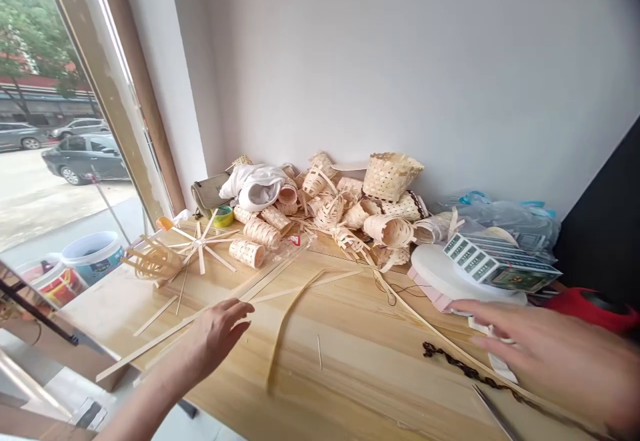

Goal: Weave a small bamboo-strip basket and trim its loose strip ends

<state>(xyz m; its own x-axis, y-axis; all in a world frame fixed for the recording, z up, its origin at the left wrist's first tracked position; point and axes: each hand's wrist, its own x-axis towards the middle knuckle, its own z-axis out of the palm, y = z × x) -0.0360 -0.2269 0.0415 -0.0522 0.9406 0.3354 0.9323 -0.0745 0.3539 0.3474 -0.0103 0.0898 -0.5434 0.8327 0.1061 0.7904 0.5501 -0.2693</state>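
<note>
My left hand hovers over the left part of the wooden table, fingers loosely bent, thumb apart, nothing in it. Near it lie several long flat bamboo strips and a curved strip. My right hand, blurred by motion, is held out at the right with fingers and thumb apart; I see nothing in its grip. Beneath and beside it are a dark braided cord, a long pale strip and a pointed metal tool, cut off by the frame's lower edge.
Several small woven baskets pile up against the wall, with a larger basket on top. A star of crossed strips lies left, beside a half-woven basket. Green-white boxes and a red object stand right.
</note>
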